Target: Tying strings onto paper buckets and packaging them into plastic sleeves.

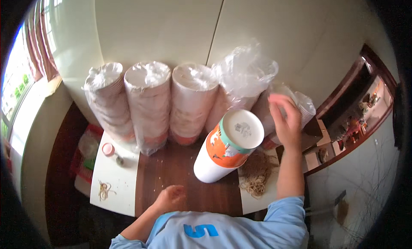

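Observation:
My right hand (286, 120) reaches forward with fingers spread against a plastic-wrapped stack of cups (281, 98) at the right of the row; whether it grips the wrap I cannot tell. A short stack of paper cups (229, 148), white with orange and teal print, stands upside down on the wooden table (171, 171), just left of that hand. My left hand (170, 198) hovers low near the table's front edge, fingers loosely curled, holding nothing I can see.
Several tall plastic-wrapped cup stacks (148, 105) lean against the cream wall. A pile of rubber bands (256, 174) lies right of the printed cups, more bands (104, 189) and a small pink lid (108, 149) lie on a white sheet at left. A window is far left.

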`<action>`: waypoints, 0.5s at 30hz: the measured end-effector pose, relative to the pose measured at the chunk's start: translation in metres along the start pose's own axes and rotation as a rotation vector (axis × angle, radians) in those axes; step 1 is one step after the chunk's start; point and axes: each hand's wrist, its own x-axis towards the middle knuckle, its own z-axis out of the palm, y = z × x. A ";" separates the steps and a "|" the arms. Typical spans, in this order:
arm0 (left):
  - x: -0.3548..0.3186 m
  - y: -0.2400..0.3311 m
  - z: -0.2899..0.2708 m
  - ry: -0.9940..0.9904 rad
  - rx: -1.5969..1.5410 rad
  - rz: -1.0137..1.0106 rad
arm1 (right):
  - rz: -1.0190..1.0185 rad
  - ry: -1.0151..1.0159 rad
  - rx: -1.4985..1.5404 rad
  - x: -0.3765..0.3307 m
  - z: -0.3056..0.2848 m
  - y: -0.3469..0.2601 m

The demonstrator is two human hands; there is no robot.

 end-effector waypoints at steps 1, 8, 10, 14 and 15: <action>-0.005 -0.048 0.011 -0.188 0.561 0.212 | -0.038 -0.112 0.062 -0.012 -0.012 -0.035; -0.019 -0.047 0.024 -0.471 0.812 0.195 | -0.495 -0.798 0.559 -0.070 0.013 -0.157; -0.016 -0.041 0.029 -0.313 1.117 0.227 | -0.493 -0.667 0.750 -0.075 0.029 -0.191; -0.020 -0.038 0.039 -0.367 1.014 0.212 | -0.668 -1.022 0.799 -0.030 0.016 -0.220; -0.021 -0.042 0.035 -0.328 0.924 0.233 | -0.833 -1.364 0.774 -0.015 0.018 -0.216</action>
